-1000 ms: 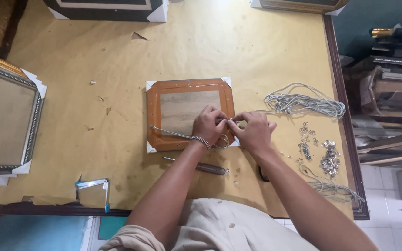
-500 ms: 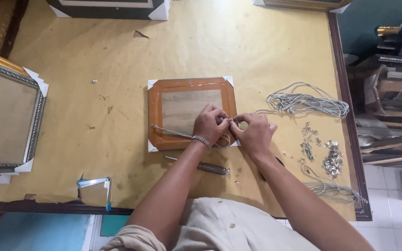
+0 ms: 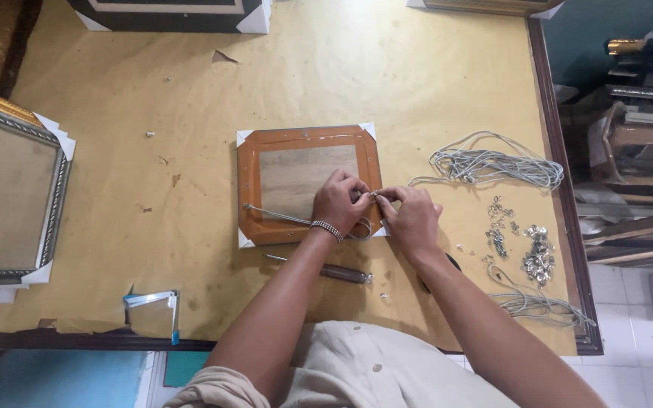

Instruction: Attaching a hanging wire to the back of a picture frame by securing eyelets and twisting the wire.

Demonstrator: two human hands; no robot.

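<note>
Nothing has moved: my left hand and right hand still pinch the grey cord at the orange picture frame's right edge.

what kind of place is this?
Most likely a picture-framing workshop. Both hands, left hand and right hand, work at the right edge of an orange-brown frame lying face down on a paper-covered bench, with bundled grey hanging cord, small metal fittings and other frames around.
</note>
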